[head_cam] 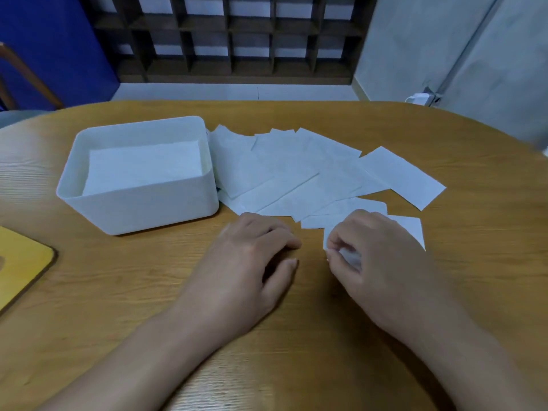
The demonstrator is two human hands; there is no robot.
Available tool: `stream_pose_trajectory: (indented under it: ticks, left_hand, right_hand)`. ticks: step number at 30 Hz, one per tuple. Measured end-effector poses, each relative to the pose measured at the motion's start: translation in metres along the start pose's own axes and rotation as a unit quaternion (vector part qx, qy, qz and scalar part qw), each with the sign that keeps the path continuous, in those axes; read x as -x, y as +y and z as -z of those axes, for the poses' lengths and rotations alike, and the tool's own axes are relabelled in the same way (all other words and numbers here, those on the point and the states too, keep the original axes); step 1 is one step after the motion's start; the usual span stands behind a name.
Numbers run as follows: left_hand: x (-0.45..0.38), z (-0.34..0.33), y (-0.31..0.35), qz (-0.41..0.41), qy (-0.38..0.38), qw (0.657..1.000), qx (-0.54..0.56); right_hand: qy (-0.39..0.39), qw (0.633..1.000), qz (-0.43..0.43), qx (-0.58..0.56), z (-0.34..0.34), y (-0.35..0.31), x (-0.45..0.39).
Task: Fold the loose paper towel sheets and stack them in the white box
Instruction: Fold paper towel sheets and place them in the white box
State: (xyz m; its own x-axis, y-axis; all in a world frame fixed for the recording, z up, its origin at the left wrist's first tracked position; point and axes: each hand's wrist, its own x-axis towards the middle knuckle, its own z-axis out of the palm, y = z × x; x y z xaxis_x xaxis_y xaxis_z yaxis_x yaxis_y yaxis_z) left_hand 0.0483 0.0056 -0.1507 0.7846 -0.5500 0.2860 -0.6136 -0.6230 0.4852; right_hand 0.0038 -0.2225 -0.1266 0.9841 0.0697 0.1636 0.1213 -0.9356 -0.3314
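A white box [142, 213] stands on the wooden table at left, with a stack of folded paper towels [142, 164] inside it. To its right, several loose white sheets [296, 170] lie fanned out and overlapping. My right hand [382, 259] pinches the near left corner of the nearest sheet [410, 228], which lies partly under the hand. My left hand [246, 262] rests on the bare table just left of that sheet, fingers loosely curled and holding nothing.
A yellow mat [20, 262] lies at the table's left edge. The wooden table [296, 366] has a rounded far edge. Beyond it are a dark lattice shelf [231, 37] and a chair [26, 78] at far left.
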Motion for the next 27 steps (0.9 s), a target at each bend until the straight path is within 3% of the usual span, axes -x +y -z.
stream_pose_trajectory:
  ticks: [8, 15, 27]
  left_hand:
    - [0.004, 0.006, 0.002, -0.032, 0.015, 0.998, 0.048]
    - [0.009, 0.011, -0.016, -0.022, 0.039, 0.999, 0.029]
    - [0.011, 0.032, -0.025, -0.039, 0.028, 0.999, 0.003]
  right_hand:
    - [-0.034, 0.971, 0.064, -0.227, -0.004, -0.018, 0.009]
    - [-0.009, 0.949, 0.028, -0.314, 0.000, -0.017, 0.005]
    - [-0.002, 0.977, 0.000, -0.215, -0.007, -0.010, 0.001]
